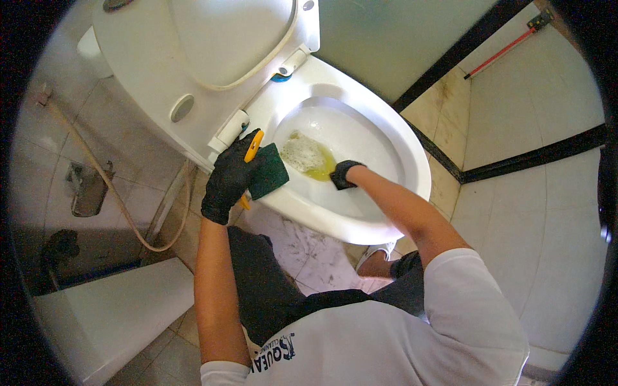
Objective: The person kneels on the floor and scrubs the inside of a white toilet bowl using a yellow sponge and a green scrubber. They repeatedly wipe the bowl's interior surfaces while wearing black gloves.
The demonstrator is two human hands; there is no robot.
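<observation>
My left hand [231, 173], in a black glove, is at the near left rim of the white toilet bowl [419, 169], beside the seat hinge. It grips a dark green scouring pad [269, 172] and an orange plastic-handled tool [253, 146], whose kind is partly hidden by the glove. My right hand [344, 174], also gloved in black, reaches down inside the bowl at the edge of foamy yellow-green water [309, 154]. Its fingers point down and are hidden, so whether it holds something cannot be told. The toilet seat and lid [159, 62] are raised.
A pale hose [96, 159] loops down the left wall beside a metal holder [91, 190]. A white box-like surface [120, 313] is at lower left. A black-framed glass panel [367, 43] borders the right, with a red-handled tool [502, 52] behind it.
</observation>
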